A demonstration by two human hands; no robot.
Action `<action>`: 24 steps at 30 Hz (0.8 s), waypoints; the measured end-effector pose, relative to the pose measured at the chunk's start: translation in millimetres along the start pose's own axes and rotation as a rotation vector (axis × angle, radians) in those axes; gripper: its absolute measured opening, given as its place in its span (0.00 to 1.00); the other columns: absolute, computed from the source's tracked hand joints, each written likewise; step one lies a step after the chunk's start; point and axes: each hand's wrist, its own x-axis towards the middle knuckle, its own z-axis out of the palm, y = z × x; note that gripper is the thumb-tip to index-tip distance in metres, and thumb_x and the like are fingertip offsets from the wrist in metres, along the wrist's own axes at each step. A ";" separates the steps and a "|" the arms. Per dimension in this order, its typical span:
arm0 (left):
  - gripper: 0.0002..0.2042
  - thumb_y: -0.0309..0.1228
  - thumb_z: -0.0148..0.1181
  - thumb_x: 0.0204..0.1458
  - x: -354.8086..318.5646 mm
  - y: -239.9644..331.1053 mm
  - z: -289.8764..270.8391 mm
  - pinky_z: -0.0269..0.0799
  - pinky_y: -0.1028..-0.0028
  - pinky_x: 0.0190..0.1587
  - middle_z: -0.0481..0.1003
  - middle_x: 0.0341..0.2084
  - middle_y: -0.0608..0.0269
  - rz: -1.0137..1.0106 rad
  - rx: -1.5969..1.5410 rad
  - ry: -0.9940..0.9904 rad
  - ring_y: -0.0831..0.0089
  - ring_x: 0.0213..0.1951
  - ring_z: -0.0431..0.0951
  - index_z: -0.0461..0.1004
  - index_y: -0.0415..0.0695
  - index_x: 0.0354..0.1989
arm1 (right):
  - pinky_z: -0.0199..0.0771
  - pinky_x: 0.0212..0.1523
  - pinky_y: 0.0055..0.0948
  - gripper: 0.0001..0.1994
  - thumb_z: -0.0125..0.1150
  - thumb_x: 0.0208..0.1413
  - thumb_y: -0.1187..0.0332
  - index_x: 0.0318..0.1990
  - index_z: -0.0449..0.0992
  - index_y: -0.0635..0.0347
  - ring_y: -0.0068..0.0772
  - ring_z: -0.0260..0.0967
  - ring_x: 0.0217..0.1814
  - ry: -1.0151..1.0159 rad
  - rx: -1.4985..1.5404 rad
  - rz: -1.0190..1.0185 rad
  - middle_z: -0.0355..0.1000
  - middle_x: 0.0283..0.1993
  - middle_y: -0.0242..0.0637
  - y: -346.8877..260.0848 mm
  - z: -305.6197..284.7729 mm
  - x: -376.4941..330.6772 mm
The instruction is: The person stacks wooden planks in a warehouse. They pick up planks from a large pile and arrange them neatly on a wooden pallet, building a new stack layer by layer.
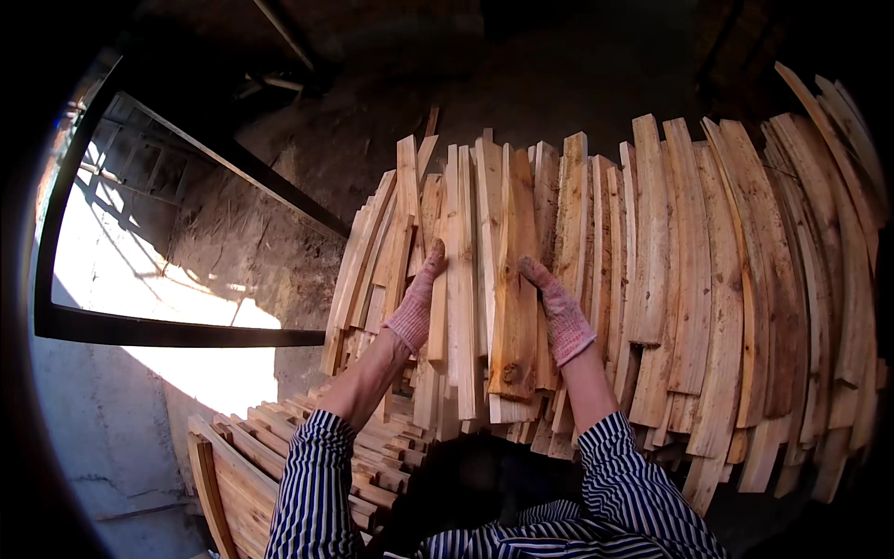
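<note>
Several long wooden boards point(513, 307) lie side by side between my two hands, their near ends sticking out towards me over the pile. My left hand point(419, 300), in a pinkish knitted glove, presses against the left side of this bunch. On its right side, my right hand point(562, 315) in a matching glove grips the edge, its thumb over the widest, knotty board. The fingers of both hands are mostly hidden down beside the wood. Beneath and around the bunch spreads a big pile of similar boards point(694, 279).
A lower stack of boards point(256, 466) stands at the near left. To the left, a dark metal frame point(186, 331) juts towards the pile over a sunlit floor point(186, 373). Brown, dusty ground point(270, 200) lies beyond it. The far background is dark.
</note>
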 end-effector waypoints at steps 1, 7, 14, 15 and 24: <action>0.42 0.61 0.65 0.52 27.2 -20.5 -33.2 0.73 0.60 0.59 0.71 0.58 0.48 0.060 0.005 0.109 0.59 0.60 0.71 0.65 0.39 0.66 | 0.49 0.76 0.34 0.44 0.68 0.51 0.37 0.69 0.67 0.57 0.32 0.58 0.73 -0.018 -0.062 -0.008 0.68 0.68 0.37 4.5 7.9 1.3; 0.37 0.55 0.69 0.50 55.7 -7.5 -6.3 0.61 0.53 0.63 0.66 0.61 0.50 0.027 0.070 0.141 0.53 0.62 0.64 0.69 0.43 0.62 | 0.45 0.76 0.31 0.36 0.65 0.58 0.43 0.67 0.70 0.55 0.27 0.54 0.76 0.029 -0.124 -0.035 0.66 0.71 0.32 19.4 -18.4 37.9; 0.27 0.47 0.62 0.60 -20.3 18.4 20.6 0.80 0.63 0.52 0.73 0.54 0.47 -0.210 -0.006 -0.348 0.64 0.54 0.76 0.68 0.42 0.62 | 0.51 0.75 0.38 0.47 0.55 0.54 0.28 0.72 0.62 0.53 0.36 0.53 0.77 -0.062 0.017 -0.016 0.57 0.76 0.41 51.7 7.1 -44.7; 0.31 0.49 0.60 0.61 -34.7 9.4 16.1 0.77 0.64 0.58 0.69 0.61 0.43 -0.315 -0.044 -0.557 0.64 0.61 0.72 0.65 0.43 0.67 | 0.56 0.72 0.35 0.44 0.52 0.58 0.33 0.73 0.59 0.54 0.36 0.57 0.74 -0.095 0.103 0.014 0.59 0.74 0.41 62.7 5.2 -61.6; 0.43 0.53 0.53 0.54 -175.8 -72.5 41.8 0.60 0.63 0.66 0.56 0.64 0.45 0.128 0.315 -0.018 0.60 0.65 0.62 0.45 0.39 0.72 | 0.67 0.69 0.22 0.25 0.36 0.73 0.69 0.75 0.47 0.60 0.27 0.64 0.69 -0.732 0.075 -0.402 0.58 0.73 0.42 140.2 -62.1 -79.3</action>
